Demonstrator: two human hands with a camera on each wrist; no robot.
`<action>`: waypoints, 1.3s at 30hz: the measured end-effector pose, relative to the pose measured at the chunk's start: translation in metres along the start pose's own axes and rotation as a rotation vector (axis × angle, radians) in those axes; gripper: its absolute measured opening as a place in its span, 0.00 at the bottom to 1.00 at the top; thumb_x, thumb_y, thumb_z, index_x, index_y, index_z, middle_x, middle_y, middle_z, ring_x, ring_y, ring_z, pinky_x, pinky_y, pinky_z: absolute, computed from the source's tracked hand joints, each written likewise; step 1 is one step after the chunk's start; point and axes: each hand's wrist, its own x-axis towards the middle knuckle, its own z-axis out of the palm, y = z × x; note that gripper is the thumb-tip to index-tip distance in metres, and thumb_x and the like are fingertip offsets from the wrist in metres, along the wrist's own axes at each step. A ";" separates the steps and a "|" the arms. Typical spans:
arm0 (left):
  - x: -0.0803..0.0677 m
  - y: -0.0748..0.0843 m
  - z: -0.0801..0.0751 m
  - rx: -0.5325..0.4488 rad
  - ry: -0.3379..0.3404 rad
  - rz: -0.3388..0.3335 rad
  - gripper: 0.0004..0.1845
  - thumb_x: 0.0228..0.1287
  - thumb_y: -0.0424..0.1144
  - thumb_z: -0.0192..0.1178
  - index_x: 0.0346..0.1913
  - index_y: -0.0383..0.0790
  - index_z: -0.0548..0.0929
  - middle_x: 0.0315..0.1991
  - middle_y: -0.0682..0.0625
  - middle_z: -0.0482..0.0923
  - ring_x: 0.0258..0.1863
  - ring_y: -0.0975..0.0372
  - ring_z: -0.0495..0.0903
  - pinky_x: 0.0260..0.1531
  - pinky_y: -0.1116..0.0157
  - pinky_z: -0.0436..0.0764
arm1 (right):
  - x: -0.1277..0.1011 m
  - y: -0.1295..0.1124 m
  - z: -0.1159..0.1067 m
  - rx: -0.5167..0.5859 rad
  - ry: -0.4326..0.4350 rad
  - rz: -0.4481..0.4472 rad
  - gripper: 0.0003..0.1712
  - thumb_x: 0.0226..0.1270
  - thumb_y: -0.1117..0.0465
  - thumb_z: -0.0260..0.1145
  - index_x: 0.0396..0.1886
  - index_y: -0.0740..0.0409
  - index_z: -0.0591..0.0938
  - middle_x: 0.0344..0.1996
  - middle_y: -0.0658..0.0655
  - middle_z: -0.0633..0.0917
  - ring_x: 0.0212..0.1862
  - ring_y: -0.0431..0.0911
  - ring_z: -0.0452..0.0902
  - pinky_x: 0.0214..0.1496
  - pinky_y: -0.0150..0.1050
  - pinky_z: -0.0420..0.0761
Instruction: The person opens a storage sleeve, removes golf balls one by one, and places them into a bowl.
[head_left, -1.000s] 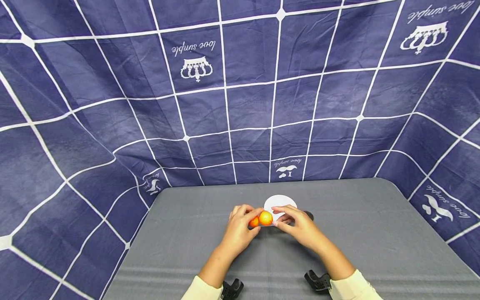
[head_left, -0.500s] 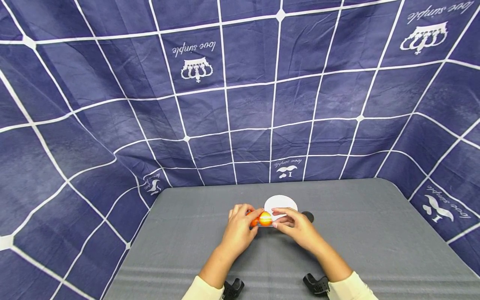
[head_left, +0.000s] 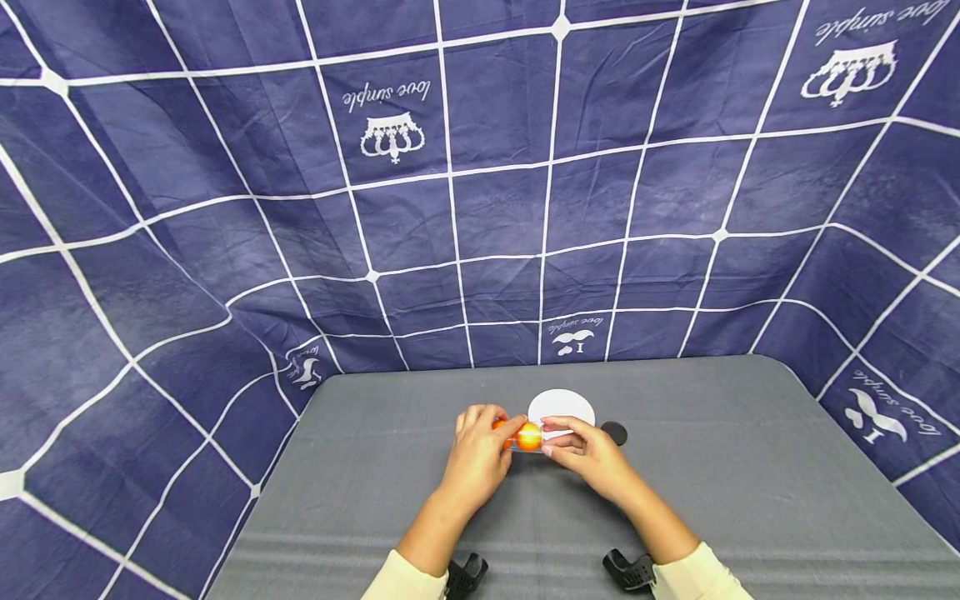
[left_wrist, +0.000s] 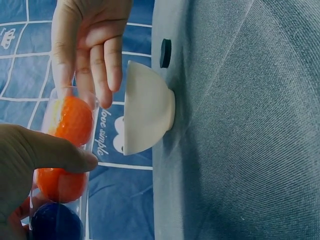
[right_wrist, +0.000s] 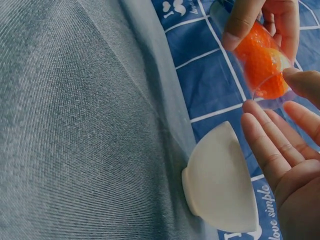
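Note:
A clear plastic tube (left_wrist: pixel 70 150) is held just above the grey table (head_left: pixel 735 467). It holds two orange balls (left_wrist: pixel 71 119) and a dark blue ball (left_wrist: pixel 54 222). My left hand (head_left: pixel 476 454) grips the tube around its middle, thumb across the front. My right hand (head_left: pixel 588 457) meets the tube's open end (right_wrist: pixel 267 95), with thumb and index finger on either side of the rim and the other fingers nearly straight. A white bowl (head_left: pixel 561 405) stands on the table just behind the hands.
A small black round cap (head_left: pixel 615 432) lies on the table to the right of the bowl. A dark blue cloth with a white grid (head_left: pixel 480 208) hangs behind and at both sides of the table.
My right hand has drawn slightly left and closer to the tube's end. The tube and my left hand have barely shifted.

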 end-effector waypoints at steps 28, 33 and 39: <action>-0.004 -0.001 0.000 -0.038 -0.021 -0.027 0.31 0.41 0.32 0.79 0.53 0.56 0.87 0.44 0.54 0.79 0.50 0.56 0.75 0.53 0.56 0.72 | -0.001 -0.001 0.001 -0.040 0.034 -0.006 0.26 0.65 0.69 0.70 0.62 0.68 0.78 0.51 0.71 0.83 0.43 0.32 0.83 0.45 0.28 0.84; -0.006 -0.002 0.002 -0.087 -0.014 -0.050 0.31 0.41 0.33 0.80 0.53 0.54 0.88 0.44 0.53 0.79 0.49 0.56 0.74 0.52 0.56 0.72 | -0.001 -0.001 0.000 -0.042 0.041 -0.027 0.26 0.65 0.67 0.70 0.62 0.68 0.78 0.51 0.70 0.83 0.43 0.33 0.83 0.45 0.28 0.84; -0.009 -0.004 0.005 -0.129 -0.002 -0.058 0.31 0.42 0.35 0.81 0.54 0.53 0.88 0.43 0.54 0.79 0.48 0.55 0.76 0.50 0.57 0.72 | 0.000 -0.002 -0.002 -0.055 0.040 -0.040 0.26 0.65 0.67 0.71 0.62 0.67 0.78 0.52 0.70 0.83 0.44 0.33 0.83 0.46 0.27 0.84</action>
